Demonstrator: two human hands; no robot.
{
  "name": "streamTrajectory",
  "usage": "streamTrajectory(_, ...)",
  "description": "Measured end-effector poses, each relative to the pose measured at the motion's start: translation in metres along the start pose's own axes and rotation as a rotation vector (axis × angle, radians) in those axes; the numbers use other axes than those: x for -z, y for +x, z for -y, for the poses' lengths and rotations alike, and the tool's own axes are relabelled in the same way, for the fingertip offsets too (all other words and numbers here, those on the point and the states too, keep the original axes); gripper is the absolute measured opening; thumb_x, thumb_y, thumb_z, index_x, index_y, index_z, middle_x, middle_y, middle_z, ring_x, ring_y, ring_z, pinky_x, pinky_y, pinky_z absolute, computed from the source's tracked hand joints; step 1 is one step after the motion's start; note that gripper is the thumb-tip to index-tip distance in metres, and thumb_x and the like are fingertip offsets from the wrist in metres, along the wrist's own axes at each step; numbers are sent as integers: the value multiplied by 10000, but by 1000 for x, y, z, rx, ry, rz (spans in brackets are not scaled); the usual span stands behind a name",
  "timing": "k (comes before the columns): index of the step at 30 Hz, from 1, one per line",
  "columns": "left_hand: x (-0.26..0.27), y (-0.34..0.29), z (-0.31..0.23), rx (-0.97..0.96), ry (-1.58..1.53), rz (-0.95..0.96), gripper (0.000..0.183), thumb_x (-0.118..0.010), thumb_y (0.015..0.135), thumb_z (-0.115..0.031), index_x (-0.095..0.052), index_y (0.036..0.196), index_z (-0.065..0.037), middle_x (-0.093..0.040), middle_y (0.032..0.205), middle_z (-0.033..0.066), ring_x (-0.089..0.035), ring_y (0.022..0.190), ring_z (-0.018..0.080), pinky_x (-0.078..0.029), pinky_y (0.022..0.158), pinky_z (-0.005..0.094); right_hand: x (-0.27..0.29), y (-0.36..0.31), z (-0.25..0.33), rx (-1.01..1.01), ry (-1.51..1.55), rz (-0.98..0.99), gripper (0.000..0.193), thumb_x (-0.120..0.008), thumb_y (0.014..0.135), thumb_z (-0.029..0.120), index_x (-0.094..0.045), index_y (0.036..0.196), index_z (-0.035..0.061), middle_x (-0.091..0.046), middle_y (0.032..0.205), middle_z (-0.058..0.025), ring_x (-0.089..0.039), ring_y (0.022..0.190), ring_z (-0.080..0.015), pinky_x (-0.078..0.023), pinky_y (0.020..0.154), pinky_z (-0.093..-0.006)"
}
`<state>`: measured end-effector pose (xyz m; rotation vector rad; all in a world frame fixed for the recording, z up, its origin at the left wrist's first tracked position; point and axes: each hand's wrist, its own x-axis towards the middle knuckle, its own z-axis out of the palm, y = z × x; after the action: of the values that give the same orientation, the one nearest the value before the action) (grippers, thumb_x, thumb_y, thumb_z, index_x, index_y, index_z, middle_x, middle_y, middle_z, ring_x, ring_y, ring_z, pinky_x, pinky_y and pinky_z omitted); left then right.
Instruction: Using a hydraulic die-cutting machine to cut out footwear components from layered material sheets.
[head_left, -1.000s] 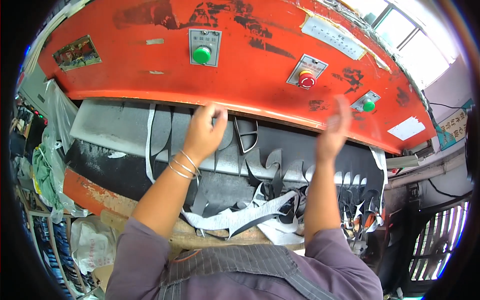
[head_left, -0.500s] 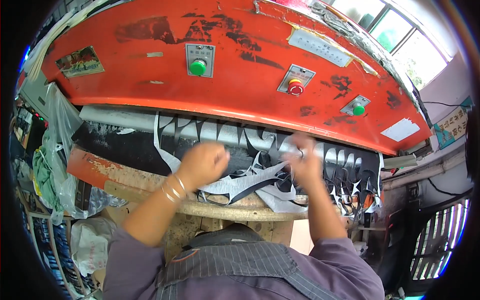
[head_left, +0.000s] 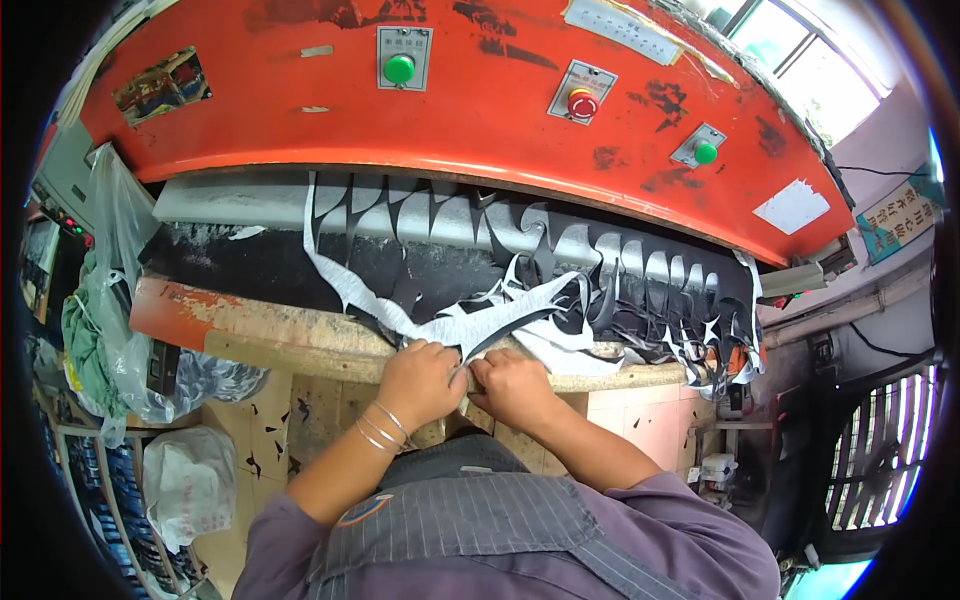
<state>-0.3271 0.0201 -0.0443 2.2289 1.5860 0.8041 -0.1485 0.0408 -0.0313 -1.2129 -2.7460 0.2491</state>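
Side by side at the near wooden edge (head_left: 290,328) of the machine bed are my left hand (head_left: 422,380), with silver bangles at its wrist, and my right hand (head_left: 515,388). Both are closed on the near edge of a grey-and-black fabric scrap sheet (head_left: 480,328), full of cut-out holes. From my fingers the sheet runs back over the dark bed (head_left: 270,270) and under the orange-red machine front (head_left: 480,110). Pointed strips and loops of it lie tangled to the right, some hanging over the edge. My fingertips are partly hidden.
The machine front carries two green buttons, one at the left (head_left: 399,69) and one at the right (head_left: 705,152), with a red knob (head_left: 582,104) between them. Plastic bags (head_left: 130,260) hang at the left. A white sack (head_left: 190,485) stands below, near dark scraps on the floor.
Both hands have come down and together from above the bed and closed on the sheet's near edge. The view has tilted, so the machine front sits higher.
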Motion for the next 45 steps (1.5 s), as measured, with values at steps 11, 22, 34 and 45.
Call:
streamTrajectory(11, 23, 83, 1, -125, -67, 317, 353, -548, 860, -402, -683, 964, -93, -669, 1039, 107, -613, 1005, 282, -480, 829, 394, 69, 190, -100, -437, 103, -53, 781, -663, 769, 591, -460, 1262, 20, -517, 1241, -235, -484, 1161, -396, -455, 913, -458)
streamTrajectory(22, 30, 171, 44, -117, -508, 801, 289, -530, 885, -332, -635, 975, -78, -667, 901, 137, -646, 835, 338, -504, 746, 433, 70, 220, -186, -552, 134, -14, 555, -728, 739, 320, -496, 1141, 17, -451, 1157, -274, -481, 1074, -410, -445, 914, -421)
streamTrajectory(34, -53, 230, 76, -4, -171, 12, 415, -575, 751, -135, -388, 1103, -23, -532, 1298, 166, -351, 1357, 322, -163, 1136, 516, 42, 159, -239, -50, 297, -83, 730, -810, 608, 434, -572, 1242, 162, -550, 1310, -155, -348, 1372, -288, -169, 1134, -534)
streamTrajectory(45, -37, 222, 69, -28, -117, 83, 486, -610, 738, -202, -413, 1142, -19, -525, 1317, 173, -371, 1344, 337, -174, 1138, 493, 44, 150, -233, 27, 243, -159, 759, -804, 575, 471, -581, 1237, 173, -572, 1286, -132, -403, 1335, -293, -232, 1115, -519)
